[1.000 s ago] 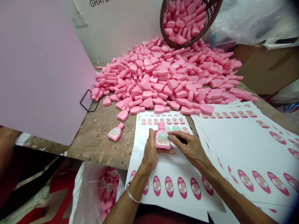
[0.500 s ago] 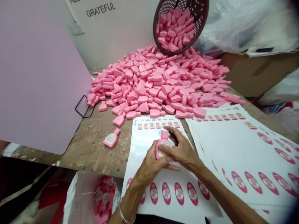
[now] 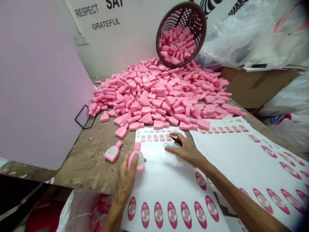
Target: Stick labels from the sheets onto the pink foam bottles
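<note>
My left hand (image 3: 126,175) is closed around a small pink bottle (image 3: 137,147), held upright with a pale label on its front. The bottle is over the left edge of a white sticker sheet (image 3: 161,180) printed with pink oval labels. Above the upper part of that sheet, my right hand (image 3: 187,149) grips a thin black tool (image 3: 176,140) whose exact kind I cannot make out. A few pale greenish label shapes lie near its fingertips, partly covered by the hand. Another labelled pink bottle (image 3: 113,152) lies on the table to the left.
A large heap of pink bottles (image 3: 154,96) covers the back of the table, below a tipped brown basket (image 3: 158,45). More sticker sheets (image 3: 227,154) lie at right. An open white bag (image 3: 77,209) of bottles stands below the front edge. A pinkish panel (image 3: 41,83) rises at left.
My left hand has moved left with the bottle, apart from my right hand. My right hand stays over the sheet with the black tool. The view has tilted up a little.
</note>
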Action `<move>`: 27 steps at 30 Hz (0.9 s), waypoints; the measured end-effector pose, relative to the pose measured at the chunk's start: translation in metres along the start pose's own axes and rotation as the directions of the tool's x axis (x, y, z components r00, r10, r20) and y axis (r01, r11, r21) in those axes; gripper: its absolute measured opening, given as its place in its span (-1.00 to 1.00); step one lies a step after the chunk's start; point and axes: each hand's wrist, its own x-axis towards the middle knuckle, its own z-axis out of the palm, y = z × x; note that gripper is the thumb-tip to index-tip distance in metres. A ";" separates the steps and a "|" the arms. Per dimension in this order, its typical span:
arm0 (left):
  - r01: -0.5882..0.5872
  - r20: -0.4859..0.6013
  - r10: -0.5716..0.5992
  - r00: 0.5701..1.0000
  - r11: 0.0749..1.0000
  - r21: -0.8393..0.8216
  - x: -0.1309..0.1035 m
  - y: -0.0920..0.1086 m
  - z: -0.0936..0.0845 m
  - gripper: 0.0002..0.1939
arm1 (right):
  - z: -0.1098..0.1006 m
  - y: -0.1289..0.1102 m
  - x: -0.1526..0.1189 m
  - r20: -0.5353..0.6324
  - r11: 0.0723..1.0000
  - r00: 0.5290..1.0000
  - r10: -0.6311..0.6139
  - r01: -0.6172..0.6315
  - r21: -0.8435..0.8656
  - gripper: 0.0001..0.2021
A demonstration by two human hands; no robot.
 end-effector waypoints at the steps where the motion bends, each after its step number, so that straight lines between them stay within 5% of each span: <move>1: -0.023 -0.064 0.033 0.997 0.988 0.152 0.005 -0.004 -0.011 -0.60 | -0.003 0.005 0.018 -0.043 0.995 0.999 -0.023 0.019 -0.102 -0.43; 5: -0.078 -0.156 0.225 0.962 0.771 0.632 0.016 -0.013 -0.041 -0.65 | -0.006 0.013 0.079 -0.087 0.922 0.993 -0.082 0.042 -0.384 -0.61; 8: -0.210 -0.186 0.495 0.848 0.639 0.740 0.019 -0.005 -0.041 -0.66 | -0.012 0.007 0.088 -0.026 0.911 0.992 -0.123 0.103 -0.399 -0.73; 10: -0.317 -0.164 0.545 0.822 0.678 0.663 0.021 0.005 -0.031 -0.66 | -0.023 -0.003 0.073 0.036 0.901 0.986 -0.162 0.163 -0.401 -0.75; 12: -0.378 -0.056 0.457 0.888 0.793 0.477 0.022 0.016 -0.017 -0.67 | -0.038 -0.019 0.046 0.162 0.899 0.960 -0.229 0.272 -0.342 -0.74; 14: -0.284 0.211 0.232 0.950 0.923 0.261 0.020 0.025 0.000 -0.65 | -0.052 -0.036 0.017 0.335 0.896 0.881 -0.335 0.408 -0.175 -0.73; 15: -0.184 0.395 0.106 0.913 0.969 0.164 0.017 0.028 0.009 -0.64 | -0.058 -0.043 0.004 0.394 0.895 0.843 -0.367 0.435 -0.096 -0.73; 17: 0.067 0.686 -0.061 0.725 0.998 0.017 0.009 0.031 0.027 -0.65 | -0.065 -0.045 -0.015 0.445 0.913 0.815 -0.372 0.409 0.015 -0.71; 18: 0.175 0.752 -0.087 0.654 0.984 -0.039 0.004 0.031 0.035 -0.65 | -0.066 -0.040 -0.021 0.428 0.931 0.837 -0.341 0.363 0.032 -0.70; 19: 0.257 0.768 -0.093 0.633 0.962 -0.096 -0.001 0.029 0.044 -0.66 | -0.065 -0.031 -0.025 0.377 0.952 0.879 -0.291 0.304 0.026 -0.70; 22: 0.304 0.640 -0.096 0.763 0.926 -0.225 -0.009 0.024 0.066 -0.66 | -0.054 0.010 -0.029 0.075 0.986 0.991 -0.108 0.116 -0.116 -0.71; 24: 0.251 0.537 -0.079 0.840 0.933 -0.256 -0.007 0.023 0.079 -0.66 | -0.043 0.036 -0.030 -0.069 0.959 0.993 -0.094 0.071 -0.273 -0.77; 27: 0.209 0.460 -0.068 0.886 0.942 -0.262 0.000 0.022 0.098 -0.63 | -0.031 0.055 -0.035 -0.086 0.868 0.975 -0.204 0.140 -0.476 -0.85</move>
